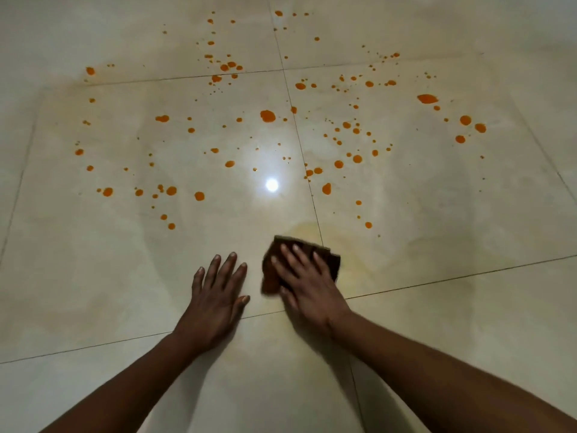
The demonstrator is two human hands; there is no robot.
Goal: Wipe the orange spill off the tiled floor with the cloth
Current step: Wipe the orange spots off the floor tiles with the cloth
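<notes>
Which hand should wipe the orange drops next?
Right. The right hand presses the cloth down, just below the nearest orange drops. The left hand lies flat on the floor, holding nothing.

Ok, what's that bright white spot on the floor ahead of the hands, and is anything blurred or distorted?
Head view: the white spot is glare, a light reflected in the glossy tiled floor, not spill. Head view: the cloth under the right hand is blurred at its left edge; the left hand looks sharp. Head view: grout lines bow towards the frame edges, wide-angle distortion.
</notes>
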